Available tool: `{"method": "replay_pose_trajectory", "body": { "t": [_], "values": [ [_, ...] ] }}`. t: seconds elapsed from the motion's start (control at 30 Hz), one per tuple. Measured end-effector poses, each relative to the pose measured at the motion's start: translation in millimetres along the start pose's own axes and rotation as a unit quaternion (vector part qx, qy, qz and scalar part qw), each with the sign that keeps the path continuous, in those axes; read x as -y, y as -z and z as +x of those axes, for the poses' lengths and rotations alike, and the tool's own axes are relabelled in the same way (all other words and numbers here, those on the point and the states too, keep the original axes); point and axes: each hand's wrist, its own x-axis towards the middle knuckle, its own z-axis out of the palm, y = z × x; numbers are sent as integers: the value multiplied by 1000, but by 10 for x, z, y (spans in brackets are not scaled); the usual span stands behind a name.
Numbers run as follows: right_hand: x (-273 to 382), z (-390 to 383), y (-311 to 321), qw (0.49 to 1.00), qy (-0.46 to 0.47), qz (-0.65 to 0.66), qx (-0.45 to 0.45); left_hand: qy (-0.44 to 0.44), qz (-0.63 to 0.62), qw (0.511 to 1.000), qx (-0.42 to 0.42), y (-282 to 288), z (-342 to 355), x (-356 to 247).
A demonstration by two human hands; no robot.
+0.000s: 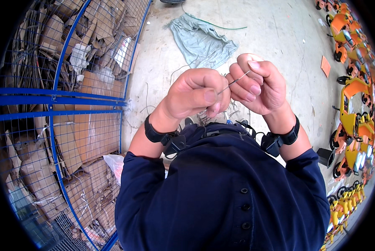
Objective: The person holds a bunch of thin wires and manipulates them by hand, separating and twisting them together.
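"Where's the wire (239, 78)?"
"Upper centre, pinched by my left hand (193, 94) and right hand (266, 88) (touching, or nearly). I'm probably bending it; next likely calls for a firm pinch."
"Beyond?"
"Pale green cloth (200, 42), near the top."

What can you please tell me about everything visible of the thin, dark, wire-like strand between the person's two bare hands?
The thin, dark, wire-like strand looks metallic, paler toward its right end. Nearly straight, it slants up rightward in the picture from the curled left hand, whose grip hides its other end, to the pinching right hand. Both hands touch it.
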Motion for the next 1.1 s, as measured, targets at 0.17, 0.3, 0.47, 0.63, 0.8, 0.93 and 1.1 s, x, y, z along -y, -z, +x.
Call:
{"method": "replay_pose_trajectory", "body": {
  "t": [0.17,0.3,0.47,0.63,0.8,0.93,1.1],
  "values": [
    [28,-25,-46,985,35,-166,-21,34,208,977,-28,-44,-2,-225],
    [91,-31,-35,948,13,-316,-36,-72,574,790,-203,30,14,-187],
    [174,-56,-83,881,-18,-465,-84,-97,592,770,-216,-59,77,-205],
    [218,-89,-74,865,-7,-492,-97,2,626,766,-146,-66,-3,-255],
    [238,-110,-72,867,-7,-489,-96,-5,614,778,-136,-45,11,-160],
    [245,-126,-54,862,-11,-499,-91,-41,630,759,-160,-110,94,-127],
    [249,-158,-41,864,-30,-494,-88,-65,667,734,-109,-6,75,-100]
  ]
}}
